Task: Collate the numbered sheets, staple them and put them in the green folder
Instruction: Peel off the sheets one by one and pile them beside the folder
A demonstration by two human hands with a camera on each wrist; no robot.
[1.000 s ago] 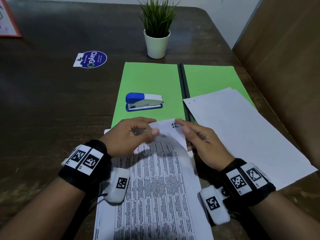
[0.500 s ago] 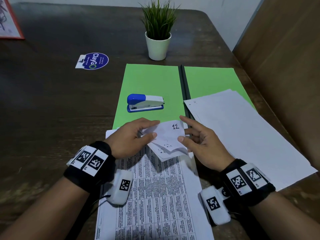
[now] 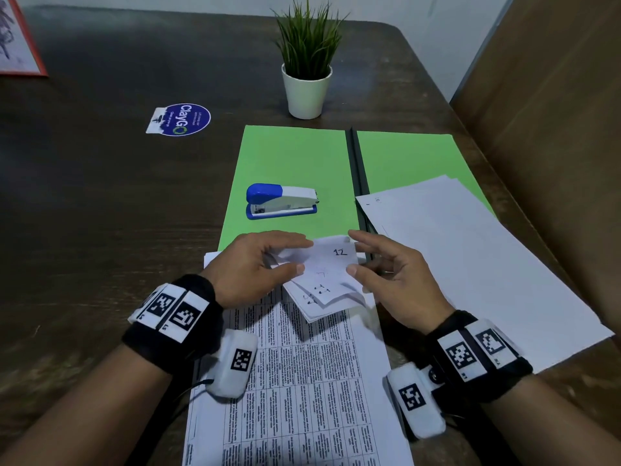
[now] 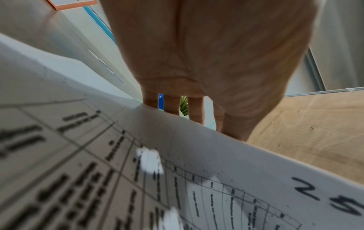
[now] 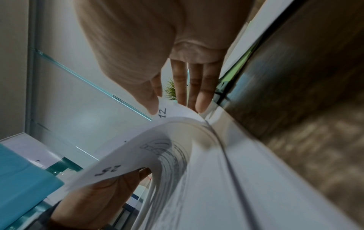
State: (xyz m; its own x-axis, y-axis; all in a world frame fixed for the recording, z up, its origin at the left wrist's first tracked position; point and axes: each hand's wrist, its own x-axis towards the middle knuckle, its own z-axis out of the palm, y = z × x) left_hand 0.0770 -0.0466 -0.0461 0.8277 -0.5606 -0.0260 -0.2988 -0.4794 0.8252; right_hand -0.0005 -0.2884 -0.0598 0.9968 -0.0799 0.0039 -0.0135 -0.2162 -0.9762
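Note:
A stack of printed numbered sheets [image 3: 302,381] lies in front of me, its far right corners curled back toward me. My left hand [image 3: 302,257] pinches the curled-back corners between thumb and fingers. My right hand [image 3: 352,253] pinches the corner marked 12 [image 5: 163,112], thumb on its face and fingers behind. In the right wrist view a corner marked 25 [image 5: 108,169] rests on my left thumb [image 5: 110,186]. The green folder [image 3: 295,156] lies open beyond the stack, with a blue and white stapler [image 3: 280,200] on its left half.
A loose pile of blank-side-up white sheets [image 3: 470,264] covers the folder's right half and runs toward the table's right edge. A potted plant [image 3: 306,92] stands behind the folder, a blue sticker [image 3: 181,119] lies far left, and a wooden panel [image 3: 554,129] borders the right.
More sheet corners have been peeled back toward me under the 12 corner. My left thumb has taken them up, and my right thumb has come onto the 12 sheet.

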